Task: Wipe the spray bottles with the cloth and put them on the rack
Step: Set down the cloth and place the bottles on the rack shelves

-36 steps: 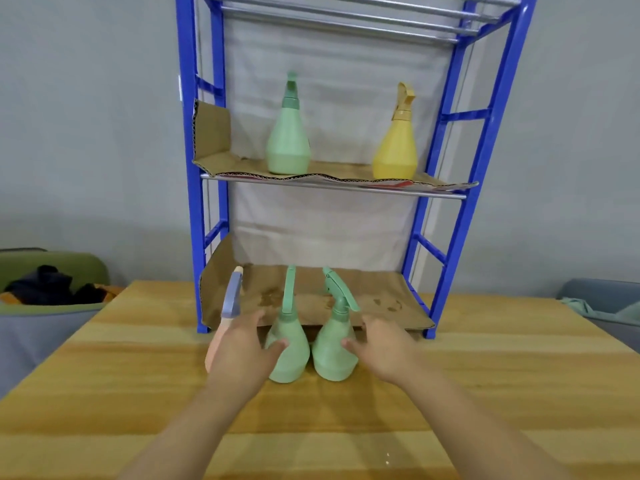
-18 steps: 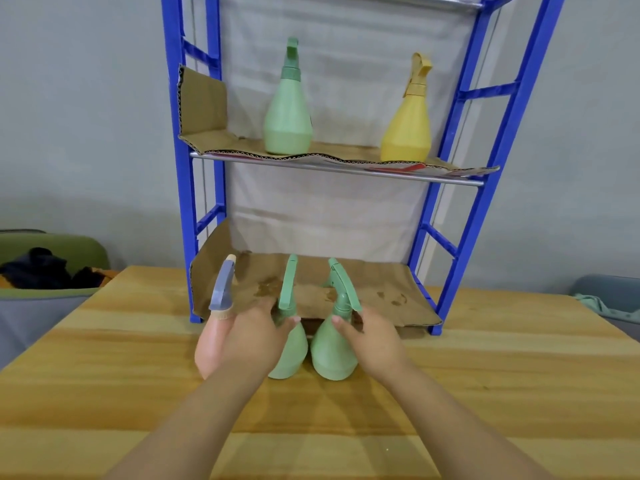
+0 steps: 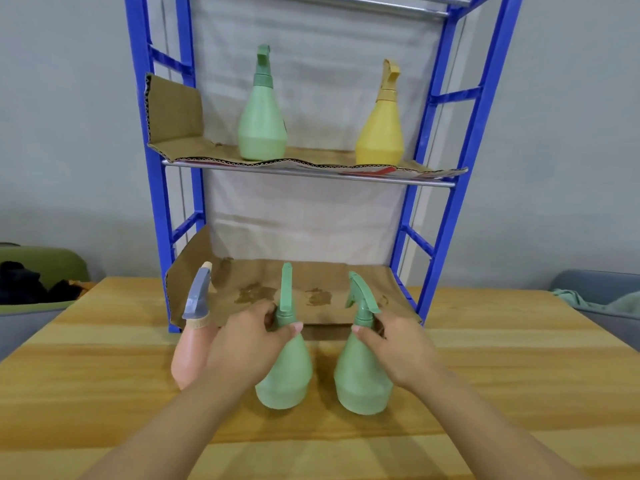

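On the table (image 3: 104, 393), left hand (image 3: 249, 344) and right hand (image 3: 398, 348) each clamp a green bottle's neck; lift straight, avoiding the pink bottle (image 3: 188, 358).

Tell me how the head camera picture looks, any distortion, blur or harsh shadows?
Head view: wide-angle bend, the blue rack posts splay outward toward the top; light soft and even, faint shadows under the two green bottles on the table; slight softness overall, no glare.

three bottles (image 3: 284, 372) on table (image 3: 502, 368) before rack (image 3: 460, 140).
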`<action>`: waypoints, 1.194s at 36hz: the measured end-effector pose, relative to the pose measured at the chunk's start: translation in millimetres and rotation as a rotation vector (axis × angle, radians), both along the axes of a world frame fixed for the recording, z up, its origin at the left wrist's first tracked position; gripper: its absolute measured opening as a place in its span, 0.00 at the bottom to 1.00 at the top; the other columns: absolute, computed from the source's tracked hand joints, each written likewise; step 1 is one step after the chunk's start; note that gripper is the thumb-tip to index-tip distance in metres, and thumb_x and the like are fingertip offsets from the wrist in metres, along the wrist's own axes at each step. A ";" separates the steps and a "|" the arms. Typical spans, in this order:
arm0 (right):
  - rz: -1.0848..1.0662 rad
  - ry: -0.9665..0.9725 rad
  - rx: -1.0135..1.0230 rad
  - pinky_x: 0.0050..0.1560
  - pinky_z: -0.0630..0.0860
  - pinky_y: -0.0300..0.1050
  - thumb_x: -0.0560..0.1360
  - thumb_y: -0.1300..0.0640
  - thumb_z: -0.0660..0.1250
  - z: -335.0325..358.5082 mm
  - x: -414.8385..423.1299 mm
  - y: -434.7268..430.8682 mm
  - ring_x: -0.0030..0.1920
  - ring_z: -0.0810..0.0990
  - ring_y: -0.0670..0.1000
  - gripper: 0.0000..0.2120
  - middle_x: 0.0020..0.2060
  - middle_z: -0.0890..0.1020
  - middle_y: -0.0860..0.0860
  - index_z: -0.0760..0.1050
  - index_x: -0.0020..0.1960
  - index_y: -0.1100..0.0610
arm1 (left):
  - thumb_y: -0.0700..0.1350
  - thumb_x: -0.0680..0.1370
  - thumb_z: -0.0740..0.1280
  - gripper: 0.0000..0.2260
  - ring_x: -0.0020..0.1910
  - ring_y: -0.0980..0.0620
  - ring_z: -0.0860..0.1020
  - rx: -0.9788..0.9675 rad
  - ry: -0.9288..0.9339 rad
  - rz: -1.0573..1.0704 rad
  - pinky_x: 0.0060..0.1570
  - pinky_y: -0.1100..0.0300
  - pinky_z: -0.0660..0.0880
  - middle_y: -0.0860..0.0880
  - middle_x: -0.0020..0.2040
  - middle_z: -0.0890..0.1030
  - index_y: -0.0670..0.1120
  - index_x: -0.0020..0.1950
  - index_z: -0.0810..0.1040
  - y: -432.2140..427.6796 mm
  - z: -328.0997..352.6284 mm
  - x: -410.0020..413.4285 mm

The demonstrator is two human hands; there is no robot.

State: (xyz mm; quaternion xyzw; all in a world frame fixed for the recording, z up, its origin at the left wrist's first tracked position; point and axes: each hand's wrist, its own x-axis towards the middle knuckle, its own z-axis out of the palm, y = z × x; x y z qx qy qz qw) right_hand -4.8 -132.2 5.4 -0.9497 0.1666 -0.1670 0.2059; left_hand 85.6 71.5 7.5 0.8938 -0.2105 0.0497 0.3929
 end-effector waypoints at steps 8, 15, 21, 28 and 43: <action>-0.091 -0.114 -0.058 0.38 0.73 0.50 0.75 0.41 0.63 35.9 11.7 -37.3 0.39 0.77 0.56 0.16 0.35 0.77 0.51 0.71 0.43 0.55 | 0.60 0.71 0.70 0.15 0.38 0.51 0.78 -0.058 -0.067 -0.066 0.39 0.52 0.76 0.51 0.38 0.77 0.50 0.43 0.74 -33.0 40.0 18.9; -0.176 -0.141 -0.076 0.37 0.72 0.47 0.78 0.43 0.60 55.7 49.7 -59.4 0.39 0.77 0.54 0.15 0.36 0.76 0.50 0.72 0.45 0.56 | 0.56 0.71 0.72 0.12 0.38 0.48 0.78 -0.172 -0.022 -0.060 0.36 0.55 0.72 0.51 0.36 0.77 0.49 0.41 0.75 -72.4 48.3 55.0; -0.208 -0.141 -0.011 0.32 0.71 0.45 0.79 0.47 0.61 50.9 86.3 -81.6 0.34 0.75 0.51 0.12 0.34 0.75 0.50 0.71 0.44 0.56 | 0.52 0.72 0.72 0.10 0.39 0.51 0.77 -0.205 0.004 -0.063 0.37 0.56 0.73 0.51 0.39 0.78 0.48 0.45 0.76 -101.2 46.3 84.4; -0.230 -0.146 0.035 0.31 0.68 0.43 0.79 0.47 0.62 35.1 114.1 -106.2 0.34 0.74 0.51 0.13 0.33 0.73 0.50 0.71 0.44 0.57 | 0.51 0.74 0.71 0.09 0.39 0.51 0.78 -0.173 0.047 -0.066 0.37 0.55 0.74 0.52 0.40 0.78 0.48 0.46 0.75 -122.2 36.2 107.2; -0.237 -0.051 0.089 0.31 0.70 0.45 0.77 0.42 0.62 25.1 124.8 -119.8 0.35 0.77 0.53 0.15 0.34 0.76 0.51 0.73 0.46 0.55 | 0.54 0.73 0.71 0.15 0.44 0.51 0.76 -0.063 0.068 -0.053 0.37 0.60 0.71 0.50 0.48 0.79 0.46 0.52 0.76 -129.0 23.1 127.8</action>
